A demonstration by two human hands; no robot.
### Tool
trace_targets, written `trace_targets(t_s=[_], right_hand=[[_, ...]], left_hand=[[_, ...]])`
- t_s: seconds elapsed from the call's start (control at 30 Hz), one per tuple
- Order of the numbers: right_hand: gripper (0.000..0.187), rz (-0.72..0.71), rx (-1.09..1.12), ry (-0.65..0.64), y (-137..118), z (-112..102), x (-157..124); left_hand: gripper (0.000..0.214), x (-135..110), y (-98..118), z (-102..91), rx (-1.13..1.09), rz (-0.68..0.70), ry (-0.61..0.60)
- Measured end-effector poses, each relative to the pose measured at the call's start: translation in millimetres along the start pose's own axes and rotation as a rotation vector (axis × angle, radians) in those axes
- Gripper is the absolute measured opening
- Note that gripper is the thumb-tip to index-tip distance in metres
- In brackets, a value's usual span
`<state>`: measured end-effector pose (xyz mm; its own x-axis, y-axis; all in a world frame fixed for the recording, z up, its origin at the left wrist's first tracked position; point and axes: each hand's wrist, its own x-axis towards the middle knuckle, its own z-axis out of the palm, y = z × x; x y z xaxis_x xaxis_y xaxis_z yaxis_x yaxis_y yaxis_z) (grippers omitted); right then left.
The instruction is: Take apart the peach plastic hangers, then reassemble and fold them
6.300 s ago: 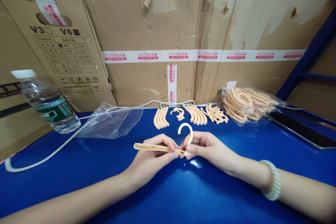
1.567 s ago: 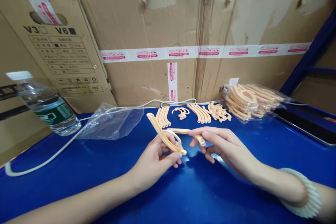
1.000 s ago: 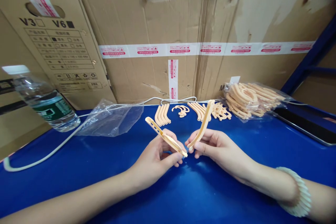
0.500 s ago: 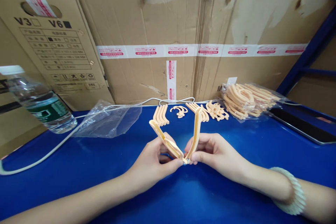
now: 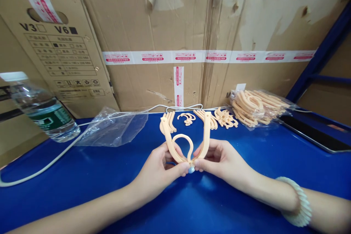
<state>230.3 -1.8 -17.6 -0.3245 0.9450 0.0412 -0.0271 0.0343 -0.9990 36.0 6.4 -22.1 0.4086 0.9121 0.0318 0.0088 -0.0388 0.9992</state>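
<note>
Both hands hold a beige plastic folding hanger, its two curved arms (image 5: 206, 131) raised in a U shape. Between the arms rises its curved hook (image 5: 183, 136). My left hand (image 5: 156, 168) is closed around the lower part of the left arm, thumb near the joint. Opposite it, my right hand (image 5: 227, 157) pinches the base of the right arm. A small blue piece (image 5: 191, 170) shows at the joint between the thumbs. Behind the hanger lie loose hanger arms (image 5: 171, 121), more arms (image 5: 211, 122), hooks (image 5: 188, 119) and a pile of hooks (image 5: 226, 118).
A clear bag of beige hanger parts (image 5: 257, 108) lies at back right beside a black phone-like device (image 5: 315, 133). At left are a water bottle (image 5: 46, 117), an unfilled plastic bag (image 5: 112, 129) and a white cable (image 5: 52, 168). Cardboard (image 5: 153, 84) stands behind the blue table (image 5: 90, 175).
The hanger has turned in my hands, so the arms' flat outer faces now show and the hook stands up between them. The hands have barely shifted.
</note>
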Motion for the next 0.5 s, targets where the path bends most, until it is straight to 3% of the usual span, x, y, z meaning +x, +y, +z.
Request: trace_targets(t_s=[0.1,0.23,0.3,0.4,0.5], right_hand=[[0.029,-0.036,-0.145,-0.036,-16.1,-22.9,3.4],[0.023,-0.142,-0.426,-0.212,-41.9,-73.8,9.5],[0.022,-0.242,-0.644,-0.229,-48.9,-94.8,12.7],[0.021,-0.383,-0.968,-0.193,-50.5,-111.6,16.5],[0.022,-0.396,-1.087,-0.226,-49.2,-116.3,18.3]], left_hand=[[0.032,1.4,1.3,-4.5,-0.025,-0.014,0.024],[0.037,5.5,5.1,-17.2,-0.056,-0.069,0.095],[0.035,8.7,7.9,-23.7,-0.067,-0.099,0.108],[0.033,13.7,11.6,-32.7,-0.114,-0.137,0.117],[0.033,18.6,14.0,-43.1,-0.176,-0.127,0.184]])
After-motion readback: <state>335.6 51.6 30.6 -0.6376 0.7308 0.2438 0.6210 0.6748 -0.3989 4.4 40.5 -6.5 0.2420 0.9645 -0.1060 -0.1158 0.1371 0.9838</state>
